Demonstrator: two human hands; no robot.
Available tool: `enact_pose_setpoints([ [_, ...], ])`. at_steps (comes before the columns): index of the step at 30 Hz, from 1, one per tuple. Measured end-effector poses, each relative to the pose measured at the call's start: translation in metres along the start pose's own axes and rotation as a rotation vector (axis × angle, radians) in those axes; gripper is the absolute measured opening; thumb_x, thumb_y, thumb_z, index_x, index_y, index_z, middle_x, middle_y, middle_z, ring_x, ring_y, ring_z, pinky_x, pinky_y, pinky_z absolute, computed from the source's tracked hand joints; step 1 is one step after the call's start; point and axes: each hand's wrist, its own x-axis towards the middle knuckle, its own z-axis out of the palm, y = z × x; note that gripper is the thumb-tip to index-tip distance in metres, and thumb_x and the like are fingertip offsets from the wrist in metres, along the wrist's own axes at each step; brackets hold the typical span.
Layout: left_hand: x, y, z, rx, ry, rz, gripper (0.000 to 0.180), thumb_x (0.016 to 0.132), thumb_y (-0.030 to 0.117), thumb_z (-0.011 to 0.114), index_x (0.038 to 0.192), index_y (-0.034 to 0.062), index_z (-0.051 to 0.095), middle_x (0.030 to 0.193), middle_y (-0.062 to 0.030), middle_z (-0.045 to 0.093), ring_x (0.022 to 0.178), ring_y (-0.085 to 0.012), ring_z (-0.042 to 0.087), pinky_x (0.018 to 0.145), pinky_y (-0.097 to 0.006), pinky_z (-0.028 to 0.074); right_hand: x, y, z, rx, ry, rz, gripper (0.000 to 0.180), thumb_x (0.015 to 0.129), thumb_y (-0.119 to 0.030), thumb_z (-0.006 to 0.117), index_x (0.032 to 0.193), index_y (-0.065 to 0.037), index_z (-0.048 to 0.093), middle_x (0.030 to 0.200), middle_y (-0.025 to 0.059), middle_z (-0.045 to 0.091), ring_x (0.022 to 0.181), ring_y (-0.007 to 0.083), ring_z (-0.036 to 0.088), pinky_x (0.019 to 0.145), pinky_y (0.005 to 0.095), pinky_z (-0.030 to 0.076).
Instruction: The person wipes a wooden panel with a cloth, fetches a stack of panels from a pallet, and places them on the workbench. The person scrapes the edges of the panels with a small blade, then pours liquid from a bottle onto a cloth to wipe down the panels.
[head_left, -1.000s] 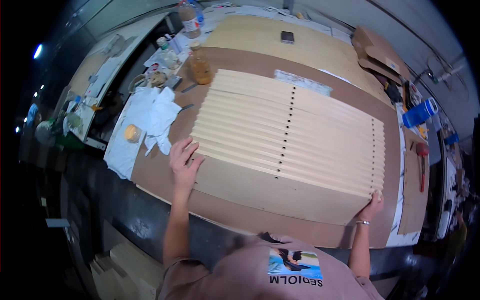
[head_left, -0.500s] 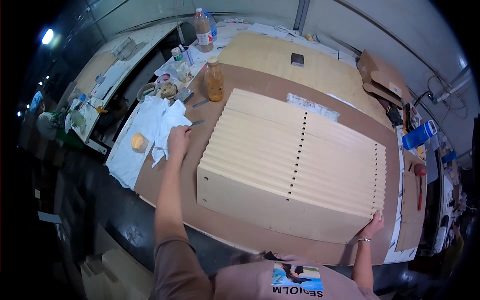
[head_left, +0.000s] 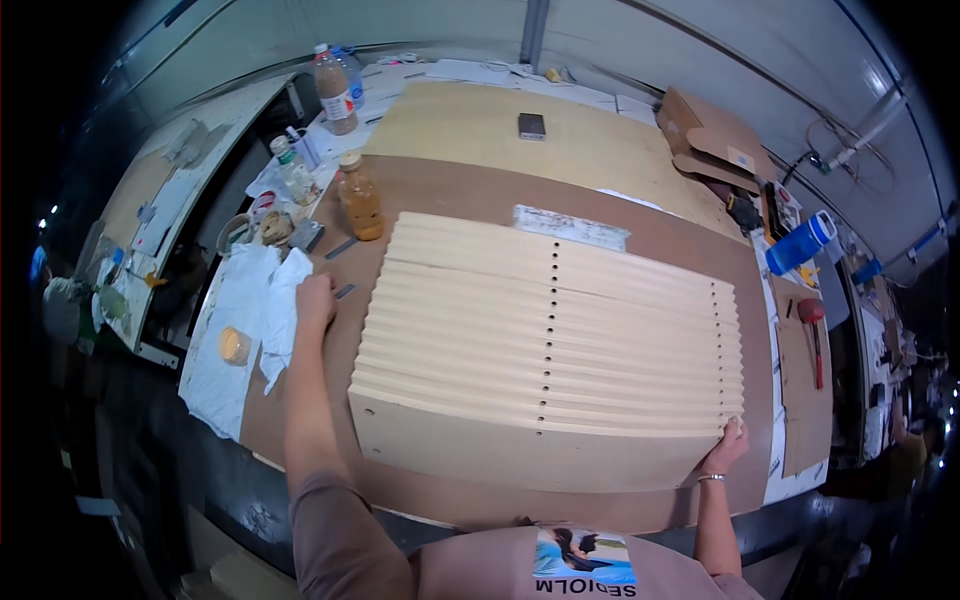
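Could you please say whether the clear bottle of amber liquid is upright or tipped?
Upright: the bottle stands on the brown board, pale round cap uppermost.

The tabletop (head_left: 460,190) looks brown in the middle and white along the sides. A big pile of pale, bumpy wood (head_left: 550,340) sits between the left fingers (head_left: 321,285) and the right fingers (head_left: 733,430), which touch its near corner. A white cloth (head_left: 282,312) lies just left of the left fingers, with a little grey strip (head_left: 345,292) on their other side. Past them stands an orangey-brown bottle (head_left: 360,205). Brown cardboard (head_left: 800,400) lies right of the right fingers.
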Motion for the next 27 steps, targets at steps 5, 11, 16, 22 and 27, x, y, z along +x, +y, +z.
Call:
enact_pose_setpoints([
  [5, -0.004, -0.005, 0.011, -0.178, -0.099, -0.046, 0.014, 0.072, 0.013, 0.07, 0.083, 0.0048, 0.065, 0.09, -0.0183, 0.068, 0.09, -0.0376, 0.064, 0.076, -0.045, 0.05, -0.001, -0.007, 0.003, -0.018, 0.009, 0.001, 0.04, 0.092, -0.026, 0.058, 0.096, 0.014, 0.055, 0.074, 0.0089, 0.061, 0.067, 0.0139, 0.053, 0.061, 0.0305, 0.044],
  [11, -0.034, -0.01, 0.008, -0.599, 0.281, 0.042, 0.02, 0.077, 0.011, 0.071, 0.094, 0.0026, 0.065, 0.081, -0.0152, 0.066, 0.072, -0.0302, 0.062, 0.065, -0.037, 0.048, -0.003, -0.011, 0.012, 0.027, -0.03, 0.027, 0.031, 0.094, -0.027, 0.054, 0.085, 0.003, 0.056, 0.072, 0.0063, 0.058, 0.066, 0.0132, 0.051, 0.062, 0.0303, 0.043],
  [16, -0.137, 0.05, -0.087, -0.984, 0.706, -0.142, 0.014, 0.081, 0.003, 0.069, 0.093, -0.0003, 0.064, 0.076, -0.0097, 0.059, 0.065, -0.0211, 0.055, 0.061, -0.028, 0.045, 0.001, -0.003, 0.0, -0.02, -0.041, -0.038, 0.031, 0.094, -0.027, 0.052, 0.083, 0.002, 0.054, 0.074, 0.0043, 0.057, 0.068, 0.0129, 0.051, 0.064, 0.0301, 0.044],
  [22, -0.267, 0.089, -0.046, -0.52, 0.717, -0.137, 0.02, 0.077, -0.004, 0.068, 0.095, 0.0042, 0.066, 0.082, -0.0092, 0.057, 0.067, -0.0233, 0.058, 0.059, -0.034, 0.049, 0.006, 0.015, 0.003, 0.088, -0.102, -0.024, 0.03, 0.093, -0.022, 0.05, 0.093, 0.008, 0.057, 0.082, 0.0133, 0.064, 0.072, 0.0187, 0.058, 0.066, 0.0347, 0.048],
  [27, -0.289, 0.146, -0.019, -0.565, 0.779, -0.027, 0.027, 0.07, -0.005, 0.069, 0.095, 0.0061, 0.068, 0.082, -0.0085, 0.058, 0.07, -0.0265, 0.058, 0.06, -0.036, 0.049, 0.004, 0.009, 0.002, 0.071, -0.059, -0.01, 0.032, 0.092, -0.024, 0.049, 0.09, 0.007, 0.057, 0.082, 0.0129, 0.063, 0.071, 0.019, 0.057, 0.066, 0.0356, 0.047],
])
